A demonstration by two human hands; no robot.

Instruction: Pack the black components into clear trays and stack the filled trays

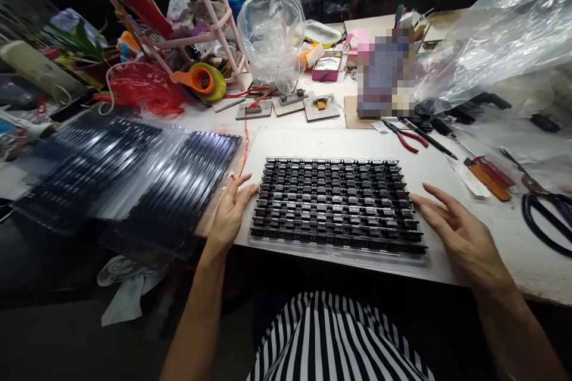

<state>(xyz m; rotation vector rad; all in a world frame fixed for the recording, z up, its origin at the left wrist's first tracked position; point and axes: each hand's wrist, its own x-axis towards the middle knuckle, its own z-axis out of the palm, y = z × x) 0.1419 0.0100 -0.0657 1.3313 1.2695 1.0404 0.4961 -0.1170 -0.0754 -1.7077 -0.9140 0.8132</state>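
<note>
A clear plastic tray point(339, 255) lies flat on the white work surface near its front edge. Rows of small black electronic parts point(333, 202) fill it, with pins showing along them. My left hand point(230, 208) is at the tray's left side, fingers stretched out, fingertips at or very near the rim. On the opposite side, my right hand point(460, 232) has its fingers spread, with the tips by the right edge. Neither hand is wrapped round the tray. Whether any fingers reach under the rim is hidden.
More filled trays point(187, 172) lie to the left. Small metal fixtures point(322, 107) stand behind, beside a pink rack point(214, 18). Red-handled pliers point(406, 136), scissors point(545, 202) and a large plastic bag point(504, 41) are on the right.
</note>
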